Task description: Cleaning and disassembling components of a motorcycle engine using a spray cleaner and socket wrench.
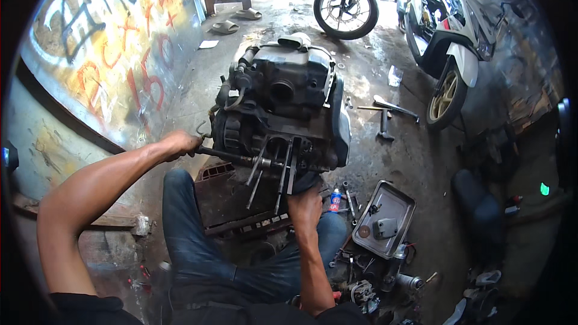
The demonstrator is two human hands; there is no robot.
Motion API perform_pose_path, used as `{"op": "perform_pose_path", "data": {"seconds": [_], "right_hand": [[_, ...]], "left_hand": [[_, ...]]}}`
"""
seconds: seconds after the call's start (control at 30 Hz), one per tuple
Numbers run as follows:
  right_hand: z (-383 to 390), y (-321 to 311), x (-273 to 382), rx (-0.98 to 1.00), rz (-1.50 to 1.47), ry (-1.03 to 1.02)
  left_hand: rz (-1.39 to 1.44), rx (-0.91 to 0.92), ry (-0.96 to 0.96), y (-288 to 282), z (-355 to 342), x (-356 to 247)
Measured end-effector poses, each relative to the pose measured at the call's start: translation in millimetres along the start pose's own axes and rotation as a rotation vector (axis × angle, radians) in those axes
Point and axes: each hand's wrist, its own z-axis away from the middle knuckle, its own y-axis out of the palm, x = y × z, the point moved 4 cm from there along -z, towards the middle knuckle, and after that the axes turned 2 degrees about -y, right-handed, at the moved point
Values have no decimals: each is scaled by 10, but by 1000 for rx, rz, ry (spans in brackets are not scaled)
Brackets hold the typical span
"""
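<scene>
Wet concrete floor [385, 162]; L hand [180, 143] & R hand [306, 204] steady engine [280, 114].

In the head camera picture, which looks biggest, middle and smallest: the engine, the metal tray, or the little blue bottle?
Largest to smallest, as they look in the head view:
1. The dark, greasy motorcycle engine.
2. The grey rectangular metal tray on the floor.
3. The small blue bottle with a red cap.
All three sit at similar nearness, so the ranking seems safe.
</scene>
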Motion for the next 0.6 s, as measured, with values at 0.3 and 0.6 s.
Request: {"op": "perform_pose_path", "data": {"seconds": [0.3,0.6], "right_hand": [[-3,-88,157,89,-53,65],[-21,-56,99,48,-44,51]], "left_hand": [[7,-82,-27,-44,-34,37],[54,-231,105,-25,-3,8]]}}
